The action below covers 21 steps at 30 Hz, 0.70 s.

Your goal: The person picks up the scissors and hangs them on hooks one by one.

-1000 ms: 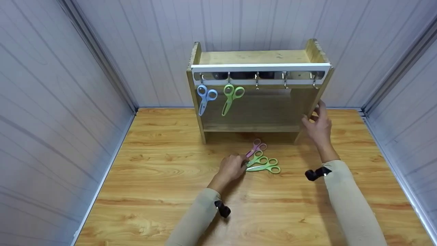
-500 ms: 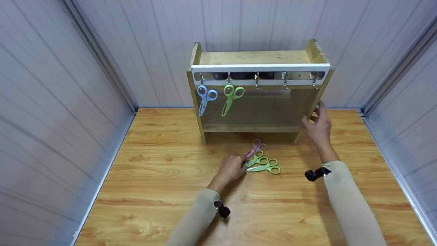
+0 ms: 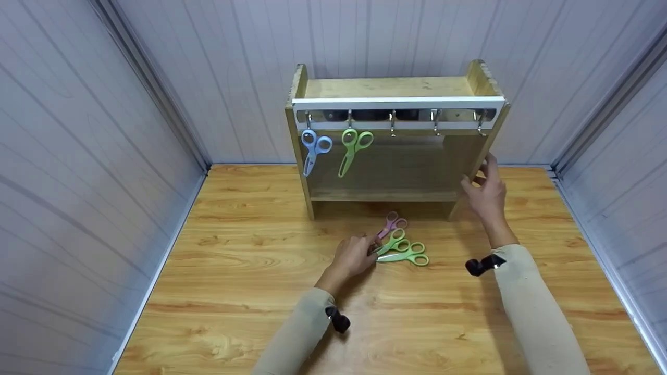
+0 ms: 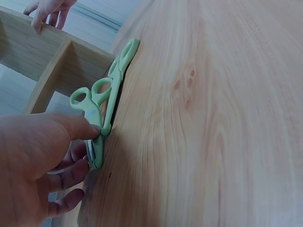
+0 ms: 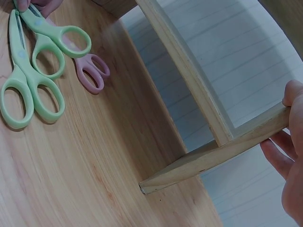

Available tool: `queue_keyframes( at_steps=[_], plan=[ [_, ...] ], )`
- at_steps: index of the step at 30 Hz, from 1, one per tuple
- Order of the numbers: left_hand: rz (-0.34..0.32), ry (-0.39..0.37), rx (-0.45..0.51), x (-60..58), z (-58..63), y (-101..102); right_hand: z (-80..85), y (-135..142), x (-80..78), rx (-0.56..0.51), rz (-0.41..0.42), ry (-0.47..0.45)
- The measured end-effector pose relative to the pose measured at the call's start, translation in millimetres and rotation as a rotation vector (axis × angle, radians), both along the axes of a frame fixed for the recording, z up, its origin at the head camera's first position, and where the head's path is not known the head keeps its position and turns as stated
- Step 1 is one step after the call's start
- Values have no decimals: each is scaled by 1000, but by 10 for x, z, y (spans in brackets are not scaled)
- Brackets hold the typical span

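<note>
My left hand (image 3: 354,255) pinches the blades of a green pair of scissors (image 4: 93,116) between thumb and fingers, low over the wooden tabletop. A second green pair of scissors (image 5: 23,68) lies just beside it on the table, handles to the right. Behind them rests a pink pair (image 3: 386,229), partly covered in the right wrist view. My right hand (image 3: 487,195) grips the right side panel of a small wooden shelf (image 5: 208,161), thumb on one face and fingers on the other.
Across the shelf's top front runs a white rail (image 3: 398,100) with several metal hooks. Blue scissors (image 3: 311,152) hang on the leftmost hook, and green scissors (image 3: 352,151) on the one beside it. Pale panel walls (image 3: 250,78) enclose the tabletop (image 3: 234,291) at back and sides.
The pinched green scissors have shifted very slightly to the right, and the green pair beside them has moved a touch too. My right hand has stayed on the shelf.
</note>
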<state>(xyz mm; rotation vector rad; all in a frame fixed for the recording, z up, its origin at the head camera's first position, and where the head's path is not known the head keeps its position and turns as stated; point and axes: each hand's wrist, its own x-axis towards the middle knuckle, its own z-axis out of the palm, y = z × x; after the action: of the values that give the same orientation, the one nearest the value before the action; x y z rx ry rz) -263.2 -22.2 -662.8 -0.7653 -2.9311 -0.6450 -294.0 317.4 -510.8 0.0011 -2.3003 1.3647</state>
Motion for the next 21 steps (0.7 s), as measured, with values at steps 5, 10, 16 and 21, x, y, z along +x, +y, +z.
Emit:
queue_keyframes(
  at_steps=[5, 10, 16, 21],
  plan=[
    [-13, -9, 52, 16, 9, -24, 5, -5, 2, 1, 2, 9],
    [-20, -33, 58, 35, 31, -39, 12, -5, 0, -3, 4, 0],
    [-39, -58, 66, 48, 57, -45, 10, -1, -13, 6, -3, 2],
    [-40, -59, 80, 52, 37, -48, 2, -1, -13, 9, -3, -13]
  ],
)
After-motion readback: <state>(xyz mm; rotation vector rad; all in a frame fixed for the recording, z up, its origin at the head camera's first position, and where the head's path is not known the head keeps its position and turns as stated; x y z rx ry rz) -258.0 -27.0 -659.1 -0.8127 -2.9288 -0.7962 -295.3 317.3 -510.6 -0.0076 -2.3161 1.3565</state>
